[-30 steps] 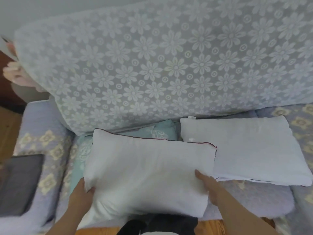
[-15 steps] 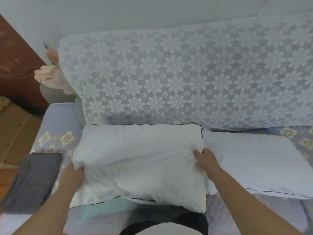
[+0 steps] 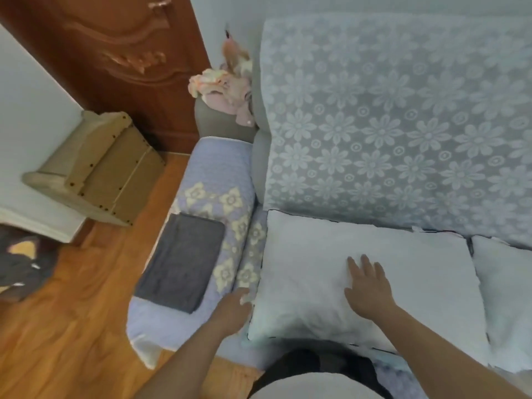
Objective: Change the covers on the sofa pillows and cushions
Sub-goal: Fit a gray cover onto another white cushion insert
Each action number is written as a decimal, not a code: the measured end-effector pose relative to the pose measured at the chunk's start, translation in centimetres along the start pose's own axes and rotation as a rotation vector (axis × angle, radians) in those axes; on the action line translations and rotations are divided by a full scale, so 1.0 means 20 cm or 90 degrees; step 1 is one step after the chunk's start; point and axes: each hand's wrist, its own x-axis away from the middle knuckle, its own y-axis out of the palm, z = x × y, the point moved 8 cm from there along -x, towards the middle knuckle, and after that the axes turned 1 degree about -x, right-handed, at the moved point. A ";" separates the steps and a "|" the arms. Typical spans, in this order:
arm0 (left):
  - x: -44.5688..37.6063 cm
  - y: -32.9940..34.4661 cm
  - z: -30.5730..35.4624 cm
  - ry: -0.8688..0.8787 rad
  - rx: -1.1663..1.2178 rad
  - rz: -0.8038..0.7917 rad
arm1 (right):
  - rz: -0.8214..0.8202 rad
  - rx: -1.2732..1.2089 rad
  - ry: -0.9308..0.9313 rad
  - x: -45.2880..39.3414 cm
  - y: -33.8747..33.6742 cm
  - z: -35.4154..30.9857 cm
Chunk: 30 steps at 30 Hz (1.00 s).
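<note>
White bare pillow (image 3: 359, 266) lies at the sofa (image 3: 218, 180) seat's left end; right hand (image 3: 367, 286) presses it with flat, spread fingers, left hand (image 3: 233, 309) touches its left edge, grip unclear.

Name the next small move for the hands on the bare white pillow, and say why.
Probably lift the right hand off the bare white pillow. The pillow already lies flat on the seat, that hand rests open on top, and the left hand sits at its left edge.

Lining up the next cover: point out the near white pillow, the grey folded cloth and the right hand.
Near white pillow (image 3: 316, 254): head view, upper left face.
Grey folded cloth (image 3: 181, 260): head view, centre.
Right hand (image 3: 367, 286): head view, back of hand.
</note>
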 end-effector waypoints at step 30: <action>0.68 -1.22 0.72 0.401 0.509 0.292 | 0.012 -0.532 -0.179 0.43 -0.71 -0.94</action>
